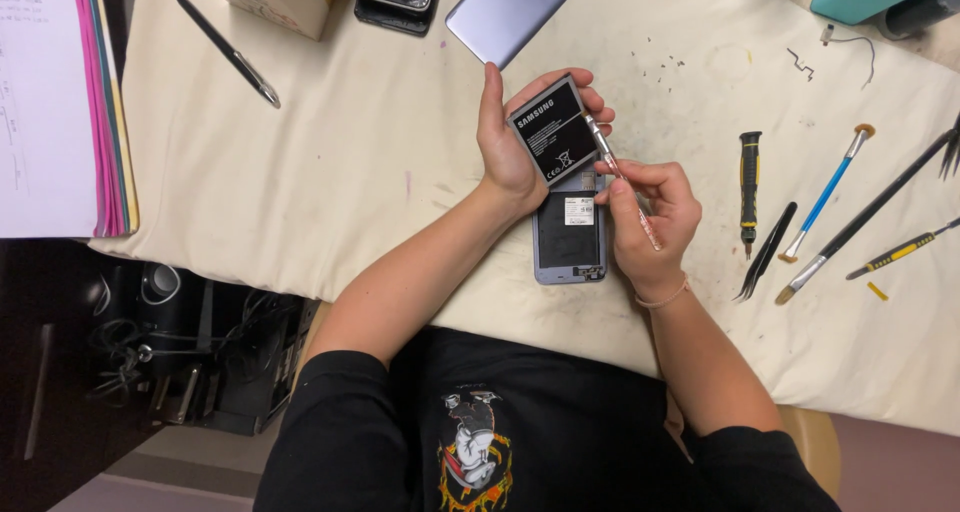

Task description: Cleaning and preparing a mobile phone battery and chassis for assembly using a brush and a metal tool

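Gripping a slim screwdriver (620, 182) like a pen, the right hand (650, 227) aims its tip at the open phone (570, 240) on the tabletop (330, 172). Left hand (515, 137) pinches the black battery (553, 130) tilted up, prob. clearing the bay. Spare tools (800, 222) lie right of the hands; detached back cover (515, 10) beyond.

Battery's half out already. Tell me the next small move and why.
Probably lift the battery clear with the left hand: it already tilts up out of the open phone, and the right hand only holds the screwdriver beside it.
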